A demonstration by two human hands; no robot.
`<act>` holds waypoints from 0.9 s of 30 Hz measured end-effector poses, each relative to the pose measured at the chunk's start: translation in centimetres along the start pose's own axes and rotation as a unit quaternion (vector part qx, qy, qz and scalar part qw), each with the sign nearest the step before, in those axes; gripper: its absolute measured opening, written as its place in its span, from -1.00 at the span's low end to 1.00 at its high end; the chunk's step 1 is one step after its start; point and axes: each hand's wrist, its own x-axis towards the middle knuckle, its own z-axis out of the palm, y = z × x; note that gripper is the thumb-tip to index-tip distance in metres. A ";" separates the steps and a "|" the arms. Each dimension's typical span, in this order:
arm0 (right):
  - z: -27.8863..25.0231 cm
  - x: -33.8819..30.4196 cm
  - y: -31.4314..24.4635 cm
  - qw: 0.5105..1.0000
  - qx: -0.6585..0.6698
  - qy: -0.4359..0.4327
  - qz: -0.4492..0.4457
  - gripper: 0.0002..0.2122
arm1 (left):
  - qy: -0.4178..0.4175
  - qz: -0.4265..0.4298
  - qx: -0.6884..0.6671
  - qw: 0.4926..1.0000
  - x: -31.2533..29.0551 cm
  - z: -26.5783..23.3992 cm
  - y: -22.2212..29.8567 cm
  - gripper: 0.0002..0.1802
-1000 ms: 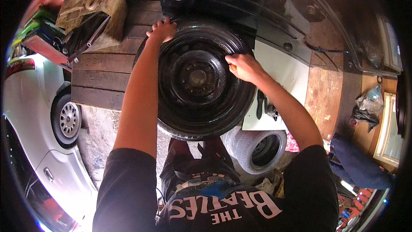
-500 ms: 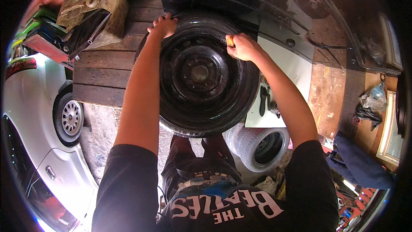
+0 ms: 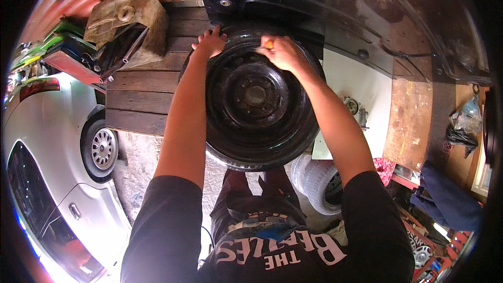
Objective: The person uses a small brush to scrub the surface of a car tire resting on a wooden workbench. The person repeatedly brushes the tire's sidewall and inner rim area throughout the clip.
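Observation:
A black car wheel, its tire [image 3: 257, 153] dark and shiny around a black steel rim [image 3: 238, 93], is in front of my body at the bench edge. My left hand [image 3: 210, 44] rests on the tire's far left edge, fingers spread. At the far side of the wheel my right hand [image 3: 284, 53] is closed around a small orange object [image 3: 269, 44], held over the tire sidewall. Most of that object is hidden in my fist, so its kind does not show.
A dark wooden bench [image 3: 141, 97] reaches left, bearing a dirty plastic tank [image 3: 112, 21]. A silver car [image 3: 63, 141] is parked at left. On a white panel [image 3: 374, 126] at right is a metal part [image 3: 361, 118]. Below it another tire [image 3: 319, 196] stands. A black car panel [image 3: 335, 10] spans the far side.
My right hand has moved left along the far part of the tire with the orange object. My left hand remains on the tire's edge. The whole view has shifted slightly.

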 end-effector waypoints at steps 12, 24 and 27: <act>6.0 0.0 -6.7 0.978 0.208 0.005 -0.035 -0.87 | 0.001 0.037 0.004 0.999 0.6 0.4 -1.3 -0.28; 10.8 -0.3 -6.0 0.801 0.477 0.268 0.244 -0.87 | -0.018 0.011 0.006 1.000 0.0 -0.3 -0.1 -0.29; 7.8 1.1 -4.6 0.800 0.483 0.221 0.278 -0.84 | -0.008 0.010 0.000 1.000 -0.1 0.2 -0.6 -0.29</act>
